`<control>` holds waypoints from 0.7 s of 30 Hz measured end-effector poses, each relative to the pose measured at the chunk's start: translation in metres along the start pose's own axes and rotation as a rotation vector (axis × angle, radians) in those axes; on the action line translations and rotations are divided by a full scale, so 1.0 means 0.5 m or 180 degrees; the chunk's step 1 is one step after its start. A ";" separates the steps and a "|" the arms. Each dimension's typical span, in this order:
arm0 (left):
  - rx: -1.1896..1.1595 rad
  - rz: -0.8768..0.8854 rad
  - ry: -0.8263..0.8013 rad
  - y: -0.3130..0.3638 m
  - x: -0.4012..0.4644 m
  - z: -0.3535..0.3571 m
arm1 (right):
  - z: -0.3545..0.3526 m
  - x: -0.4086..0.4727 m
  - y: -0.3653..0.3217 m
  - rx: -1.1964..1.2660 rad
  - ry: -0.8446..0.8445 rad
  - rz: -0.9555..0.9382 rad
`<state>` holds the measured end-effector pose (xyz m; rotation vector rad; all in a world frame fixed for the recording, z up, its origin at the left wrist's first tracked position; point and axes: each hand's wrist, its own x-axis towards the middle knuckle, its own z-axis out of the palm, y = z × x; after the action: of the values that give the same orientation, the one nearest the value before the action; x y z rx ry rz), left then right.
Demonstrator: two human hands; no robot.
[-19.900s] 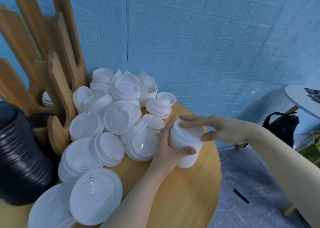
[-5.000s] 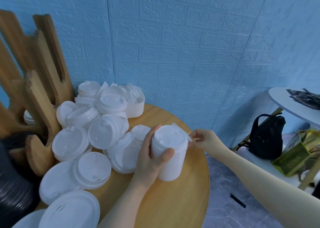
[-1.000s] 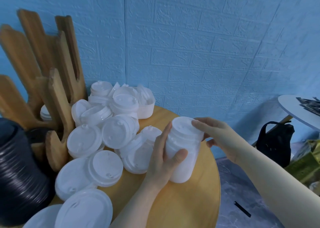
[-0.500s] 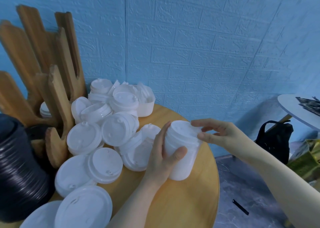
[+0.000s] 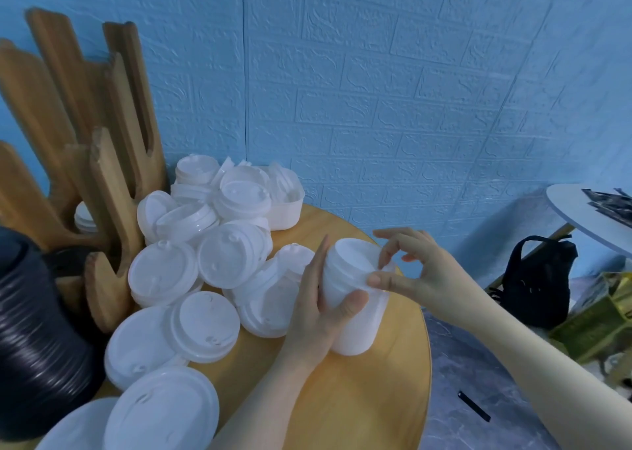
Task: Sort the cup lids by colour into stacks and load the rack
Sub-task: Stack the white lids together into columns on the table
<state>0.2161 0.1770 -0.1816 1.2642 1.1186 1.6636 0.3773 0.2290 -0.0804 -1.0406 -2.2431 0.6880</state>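
Left hand (image 5: 319,316) grips white lid stack (image 5: 355,312); right hand (image 5: 415,273) pinches its top. Loose white lids (image 5: 191,278) crowd left; wooden rack (image 5: 106,176) beyond; black lid stack (image 5: 30,340) near-left.

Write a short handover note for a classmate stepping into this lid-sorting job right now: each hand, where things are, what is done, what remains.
Left hand: grips the upright stack of white lids standing on the round table.
Right hand: fingers pinch the rim of the stack's top lid.
Loose white lids are heaped left of the stack, some partly nested.
Black lids sit stacked at the far left.
Wooden rack stands behind the heap; a few white lids show inside it.
Done: one white stack built.
Left: stack the loose lids, load the rack.
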 end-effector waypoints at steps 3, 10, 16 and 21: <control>-0.0069 -0.0023 -0.0023 0.002 -0.001 0.001 | 0.022 0.004 -0.017 0.0068 -0.0050 0.0154; 0.0045 0.0002 0.0004 0.001 0.000 0.002 | 0.070 0.015 -0.052 -0.1293 0.0481 0.0062; -0.0003 -0.0025 0.0035 0.006 0.001 -0.002 | 0.017 0.026 -0.044 -0.0795 -0.0561 0.0081; -0.0044 -0.0052 0.0025 0.003 0.000 0.002 | -0.010 0.017 -0.009 0.0179 -0.0935 -0.0128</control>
<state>0.2168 0.1766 -0.1800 1.2377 1.1174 1.6631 0.3738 0.2345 -0.0717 -0.9130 -2.4688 0.9322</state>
